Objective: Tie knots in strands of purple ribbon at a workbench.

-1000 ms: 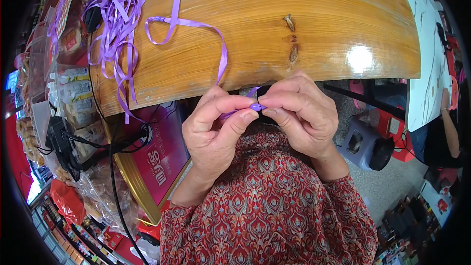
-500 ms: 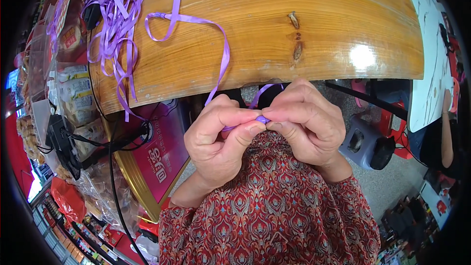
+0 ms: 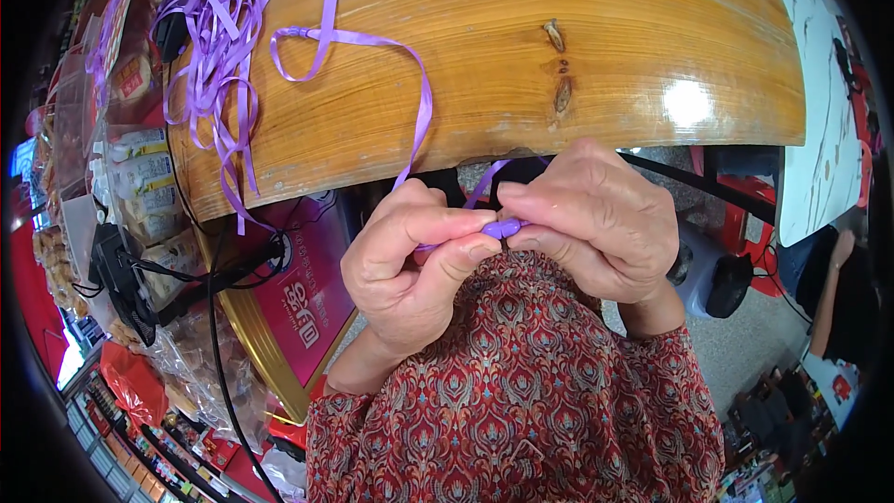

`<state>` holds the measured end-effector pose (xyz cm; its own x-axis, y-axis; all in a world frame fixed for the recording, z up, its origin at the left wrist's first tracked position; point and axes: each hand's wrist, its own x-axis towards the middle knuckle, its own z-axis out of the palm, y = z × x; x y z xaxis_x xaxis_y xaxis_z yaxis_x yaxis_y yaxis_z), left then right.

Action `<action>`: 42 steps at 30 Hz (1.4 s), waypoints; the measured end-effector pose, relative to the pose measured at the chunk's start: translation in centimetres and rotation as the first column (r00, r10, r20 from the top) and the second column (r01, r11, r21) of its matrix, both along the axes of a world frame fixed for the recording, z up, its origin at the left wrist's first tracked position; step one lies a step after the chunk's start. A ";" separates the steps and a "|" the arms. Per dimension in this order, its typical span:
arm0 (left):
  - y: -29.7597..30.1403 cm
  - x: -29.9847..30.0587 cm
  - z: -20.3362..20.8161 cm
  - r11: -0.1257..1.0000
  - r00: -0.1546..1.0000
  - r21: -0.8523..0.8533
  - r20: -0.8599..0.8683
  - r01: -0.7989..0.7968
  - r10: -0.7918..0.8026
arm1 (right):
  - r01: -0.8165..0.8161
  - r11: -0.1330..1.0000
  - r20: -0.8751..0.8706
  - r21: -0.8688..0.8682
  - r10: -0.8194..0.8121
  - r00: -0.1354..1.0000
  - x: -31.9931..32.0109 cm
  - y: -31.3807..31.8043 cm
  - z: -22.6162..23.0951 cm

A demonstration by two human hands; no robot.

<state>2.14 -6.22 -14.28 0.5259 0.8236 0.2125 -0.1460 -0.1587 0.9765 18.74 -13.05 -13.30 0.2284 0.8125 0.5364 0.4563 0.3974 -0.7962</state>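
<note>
In front of my chest, just off the table's near edge, my left hand (image 3: 405,263) pinches a small glossy purple piece (image 3: 502,229) between thumb and forefinger. It looks like a rounded plastic fitting on a purple ribbon; its exact kind is unclear. My right hand (image 3: 603,224) is curled around its other end, the thumb beside it and the forefinger raised slightly above. A purple ribbon (image 3: 425,110) runs from the tabletop down behind my left hand. Another stretch of ribbon (image 3: 485,181) shows between the hands.
On the wooden table (image 3: 652,28), a heap of purple ribbons (image 3: 219,19) lies at the far left. Packaged goods (image 3: 144,182) and black cables crowd the left side. A pink box panel (image 3: 303,303) stands below. At right are a white marbled table (image 3: 819,168) and another person's arm (image 3: 826,303).
My right hand has shifted a little to the right and its forefinger has lifted. More of the purple piece shows between the hands. The other person's arm at right has moved.
</note>
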 end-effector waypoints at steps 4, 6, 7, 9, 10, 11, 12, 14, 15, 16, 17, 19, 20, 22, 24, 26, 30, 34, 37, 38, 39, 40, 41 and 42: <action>0.0 0.2 0.0 1.000 1.000 0.012 0.019 0.013 -0.013 | -0.077 0.997 0.010 -0.004 0.077 0.997 0.8 -0.1 -0.2; -0.1 0.2 -0.1 1.000 0.999 -0.001 0.030 0.022 -0.022 | -0.092 0.996 0.027 0.013 0.092 0.995 1.1 0.1 0.0; -0.2 0.2 -0.1 0.999 0.999 -0.015 0.042 0.032 -0.031 | -0.108 0.994 0.045 0.029 0.106 0.993 1.2 0.2 0.0; -0.5 0.6 0.0 0.999 0.996 -0.018 0.082 0.034 -0.033 | -0.114 0.992 0.055 0.047 0.111 0.992 1.3 0.1 0.0; -0.7 0.8 0.0 0.999 0.992 -0.023 0.121 0.037 -0.034 | -0.119 0.991 0.063 0.063 0.115 0.991 1.3 0.0 0.0; -0.9 0.8 -0.1 0.999 0.992 -0.023 0.122 0.037 -0.034 | -0.119 0.991 0.064 0.064 0.115 0.991 1.3 -0.1 0.0; -1.0 0.8 -0.2 0.999 0.989 -0.010 0.144 0.038 -0.036 | -0.125 0.991 0.058 0.047 0.122 0.991 1.2 -0.3 0.0; -1.1 0.8 -0.4 0.998 0.985 0.041 0.163 0.046 -0.052 | -0.132 0.991 0.051 0.030 0.131 0.990 1.0 -0.5 0.0; -1.0 0.7 -0.3 0.998 0.986 0.040 0.162 0.045 -0.051 | -0.133 0.990 0.043 0.041 0.131 0.990 1.0 -0.6 0.0; -0.9 0.7 0.0 0.993 0.989 0.114 0.133 0.043 -0.058 | -0.133 0.990 0.035 0.053 0.132 0.991 0.9 -0.7 0.0; -0.8 0.7 0.3 0.981 0.993 0.189 0.103 0.045 -0.065 | -0.133 0.990 0.032 0.053 0.132 0.991 1.0 -0.7 0.1; -0.6 0.6 0.9 0.980 0.994 0.187 0.068 0.070 -0.084 | -0.194 0.981 -0.003 -0.006 0.194 0.981 1.1 -0.7 0.4; -0.6 0.6 1.1 0.978 0.994 0.184 0.038 0.095 -0.104 | -0.193 0.981 -0.004 -0.007 0.193 0.981 1.2 -0.6 0.6; -0.4 0.6 1.1 0.972 0.992 0.208 0.031 0.111 -0.120 | -0.257 0.963 -0.116 -0.079 0.247 0.962 1.4 -0.5 0.7; -0.4 0.6 1.1 0.965 0.991 0.231 0.021 0.123 -0.132 | -0.280 0.956 -0.137 -0.088 0.267 0.954 1.4 -0.6 0.4; -0.5 0.6 0.7 0.961 0.994 0.258 0.017 0.103 -0.112 | -0.301 0.948 -0.159 -0.099 0.284 0.946 1.3 -0.7 0.2; -0.8 0.6 0.5 0.969 0.993 0.222 0.015 0.113 -0.119 | -0.300 0.939 -0.278 -0.166 0.247 0.928 0.6 -1.2 0.1; -1.3 0.7 0.0 0.967 0.995 0.237 0.009 0.095 -0.099 | -0.284 0.946 -0.342 -0.155 0.218 0.914 0.1 -1.0 -0.4; -0.9 0.5 -0.3 0.980 0.996 0.181 0.017 0.080 -0.085 | -0.260 0.951 -0.265 -0.165 0.211 0.941 0.4 -0.7 -0.3; -0.5 0.5 -0.2 0.978 0.997 0.193 -0.019 0.083 -0.081 | -0.261 0.951 -0.261 -0.165 0.213 0.942 0.5 -0.6 -0.3; -0.2 0.6 -0.2 0.975 0.996 0.205 -0.055 0.086 -0.077 | -0.282 0.942 -0.282 -0.181 0.225 0.933 0.8 -0.6 -0.4; 0.0 0.9 -0.3 0.964 0.997 0.257 -0.058 0.066 -0.053 | -0.304 0.932 -0.302 -0.198 0.237 0.923 0.9 -0.6 -0.5; 0.1 0.8 -0.2 0.964 0.997 0.260 -0.057 0.061 -0.048 | -0.308 0.931 -0.301 -0.195 0.242 0.922 0.9 -0.6 -0.7; 0.1 0.8 0.1 0.966 0.995 0.250 -0.089 0.063 -0.042 | -0.333 0.921 -0.365 -0.202 0.245 0.898 1.0 -0.6 -0.9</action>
